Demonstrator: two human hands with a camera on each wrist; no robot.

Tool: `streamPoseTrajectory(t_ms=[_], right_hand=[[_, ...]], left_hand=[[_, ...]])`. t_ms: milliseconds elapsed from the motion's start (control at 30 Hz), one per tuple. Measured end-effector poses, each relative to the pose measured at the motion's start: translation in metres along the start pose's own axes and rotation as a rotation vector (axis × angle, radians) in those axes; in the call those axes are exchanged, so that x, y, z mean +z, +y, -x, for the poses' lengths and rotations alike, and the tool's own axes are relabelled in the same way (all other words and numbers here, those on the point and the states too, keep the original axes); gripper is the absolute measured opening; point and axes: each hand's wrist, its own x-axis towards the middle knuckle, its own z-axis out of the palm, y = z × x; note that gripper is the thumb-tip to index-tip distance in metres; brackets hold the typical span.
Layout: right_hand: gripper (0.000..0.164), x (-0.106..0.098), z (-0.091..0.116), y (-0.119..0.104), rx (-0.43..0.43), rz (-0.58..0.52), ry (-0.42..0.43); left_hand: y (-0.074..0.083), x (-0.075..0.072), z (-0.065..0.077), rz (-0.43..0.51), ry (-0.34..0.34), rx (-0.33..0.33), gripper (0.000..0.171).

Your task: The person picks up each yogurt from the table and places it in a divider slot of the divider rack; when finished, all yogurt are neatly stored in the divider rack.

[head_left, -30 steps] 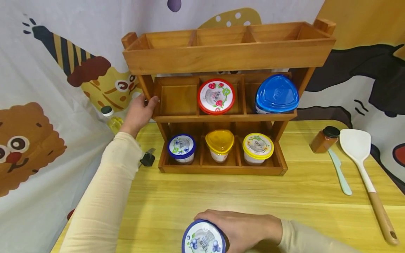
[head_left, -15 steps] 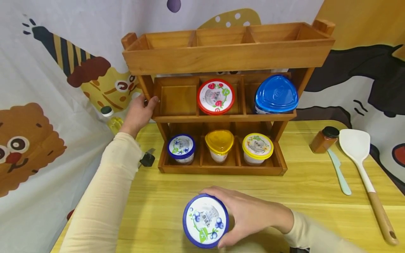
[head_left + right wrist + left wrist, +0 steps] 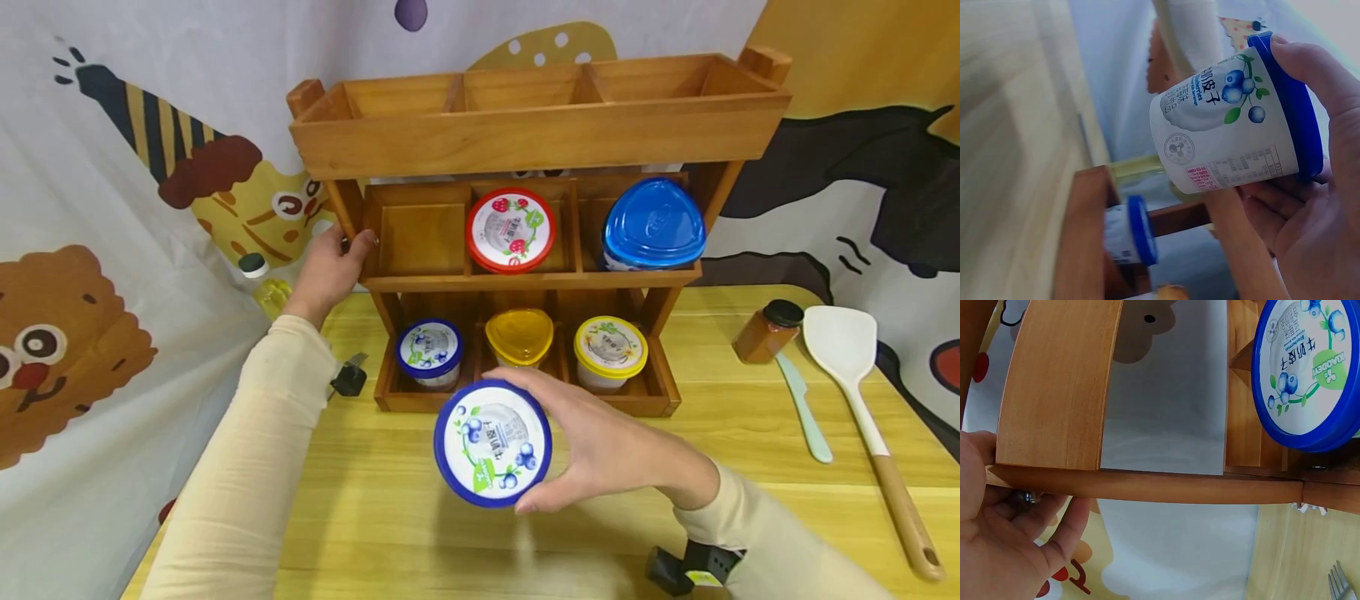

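Observation:
My left hand [image 3: 330, 267] grips the left side of the three-tier wooden shelf [image 3: 540, 137] at its middle tier. In the left wrist view its fingers go behind the wood. Over the table before the shelf, my right hand [image 3: 607, 437] holds a round white tub with a blue blueberry lid [image 3: 491, 442], thumb and fingers spread around the rim. The right wrist view shows this blueberry tub [image 3: 1222, 119] tilted, its printed side visible. A similar blue-lidded tub [image 3: 430, 350] stands in the bottom left compartment, beside a yellow-lidded triangular tub [image 3: 520, 333], partly covered by my right hand.
A round yellow-lidded tub [image 3: 611, 350] fills the bottom right compartment. The middle tier bears a red-lidded tub [image 3: 512, 231] and a blue triangular-lidded tub [image 3: 654, 225]. At right lie a jar [image 3: 768, 332], a mint knife [image 3: 806, 412] and a white spatula [image 3: 847, 358]. An oil bottle [image 3: 268, 287] stands left.
My right hand has raised the blueberry tub from the front edge of view toward the shelf, and it now overlaps the bottom tier. My left hand keeps its grip on the shelf.

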Motion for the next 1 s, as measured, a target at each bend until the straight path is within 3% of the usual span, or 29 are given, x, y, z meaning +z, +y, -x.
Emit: streamPoseTrajectory(t_ms=[133, 533, 700, 1000], right_hand=[[0.109, -0.006, -0.006, -0.004, -0.001, 0.019, 0.043], [0.107, -0.011, -0.041, -0.004, -0.054, -0.097, 0.171], [0.106, -0.015, -0.060, -0.009, -0.042, -0.068, 0.245], [0.103, -0.017, -0.085, -0.019, 0.003, -0.132, 0.288]], left_hand=[[0.001, 0.000, 0.001, 0.005, -0.001, -0.001, 0.060], [0.001, 0.000, 0.000, -0.010, 0.003, -0.001, 0.060], [0.001, 0.001, -0.001, -0.014, 0.012, 0.005, 0.059], [0.000, 0.001, 0.000, 0.006, 0.001, -0.003, 0.062]])
